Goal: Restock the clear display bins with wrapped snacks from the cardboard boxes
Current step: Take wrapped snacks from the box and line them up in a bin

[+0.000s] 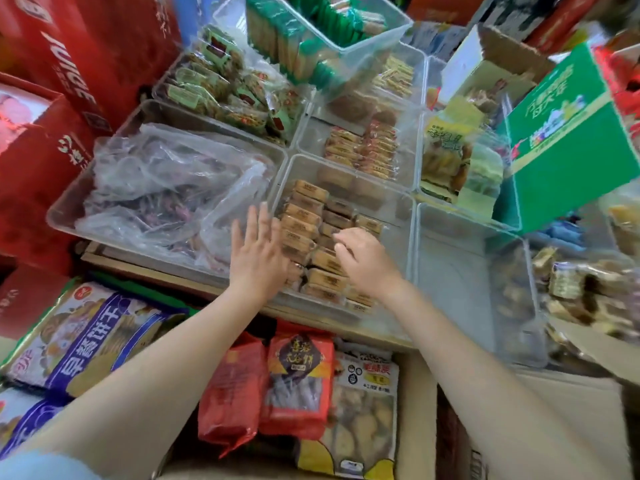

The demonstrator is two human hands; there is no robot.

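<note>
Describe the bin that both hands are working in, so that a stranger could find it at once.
In the grid of clear bins, find the big bin of crumpled plastic bags at the front left. The bin directly right of it is meant. Only it holds neat rows of tan wrapped cakes.

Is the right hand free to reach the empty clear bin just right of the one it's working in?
Probably yes. The right hand sits over the tan wrapped snacks beside the empty bin, whose top is open; only the shared bin walls lie between them.

Red juice cartons stood at ten o'clock; a blue biscuit bag lay at eight, red snack bags at six.
</note>
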